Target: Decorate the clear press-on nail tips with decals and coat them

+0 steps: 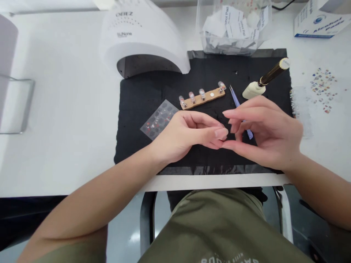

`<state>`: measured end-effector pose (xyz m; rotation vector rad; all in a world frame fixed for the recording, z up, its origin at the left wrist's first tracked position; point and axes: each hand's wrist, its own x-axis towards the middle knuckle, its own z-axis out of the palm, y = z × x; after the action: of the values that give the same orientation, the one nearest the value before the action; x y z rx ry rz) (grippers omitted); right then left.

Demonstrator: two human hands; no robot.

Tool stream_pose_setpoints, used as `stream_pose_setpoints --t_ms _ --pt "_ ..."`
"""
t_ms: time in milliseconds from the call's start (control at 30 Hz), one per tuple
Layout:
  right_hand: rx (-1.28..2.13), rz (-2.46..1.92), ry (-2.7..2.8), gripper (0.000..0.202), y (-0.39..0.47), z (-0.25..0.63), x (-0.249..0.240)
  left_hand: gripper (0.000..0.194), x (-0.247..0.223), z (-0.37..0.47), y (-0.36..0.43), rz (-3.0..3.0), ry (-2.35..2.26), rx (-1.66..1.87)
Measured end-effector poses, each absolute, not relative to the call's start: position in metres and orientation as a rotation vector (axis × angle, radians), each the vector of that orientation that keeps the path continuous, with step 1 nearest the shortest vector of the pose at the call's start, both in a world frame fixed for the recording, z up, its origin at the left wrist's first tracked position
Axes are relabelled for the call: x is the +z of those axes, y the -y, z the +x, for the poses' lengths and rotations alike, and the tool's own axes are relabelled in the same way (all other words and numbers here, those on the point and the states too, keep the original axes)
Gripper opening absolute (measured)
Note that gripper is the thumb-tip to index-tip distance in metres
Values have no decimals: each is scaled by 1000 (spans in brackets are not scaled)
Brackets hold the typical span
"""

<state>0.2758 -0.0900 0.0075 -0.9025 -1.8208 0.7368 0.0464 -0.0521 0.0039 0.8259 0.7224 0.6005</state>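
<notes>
My left hand (196, 133) is closed in a pinch over the black mat (131, 146); what lies between thumb and fingers is too small to make out. My right hand (265, 133) faces it with thumb and fingers apart, the thumb tip at the left fingertips. Behind the hands lies a tan strip (203, 98) bearing several clear decorated nail tips (192, 97) and a bare white dot (212, 94). Partly under my right hand are purple tweezers (235, 98). A clear sticker sheet (159, 119) sticks out beside my left wrist.
At the back stand a white nail lamp (148, 33), a clear bin (233, 42) of alcohol pad packets and an alcohol pads box (319, 22). A cream bottle (253, 90) with a dark handle leans near my right hand. Loose rhinestones (322, 82) lie at the right.
</notes>
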Motion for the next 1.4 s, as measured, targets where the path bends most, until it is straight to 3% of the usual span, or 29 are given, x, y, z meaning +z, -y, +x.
stream_pose_setpoints --t_ms 100,300,600,1067,1400 --pt "695 -820 1857 33 89 276 6 25 3 46 53 823 -701 610" --pt "702 -857 1846 16 88 275 6 28 6 49 54 849 -728 592" --pt "750 -953 1765 14 90 276 12 25 3 45 55 1007 -614 673" --pt "731 -959 1786 17 87 278 13 10 -2 51 64 1330 -686 914" --pt "702 -910 1801 35 86 277 11 9 -4 51 64 1296 -682 933"
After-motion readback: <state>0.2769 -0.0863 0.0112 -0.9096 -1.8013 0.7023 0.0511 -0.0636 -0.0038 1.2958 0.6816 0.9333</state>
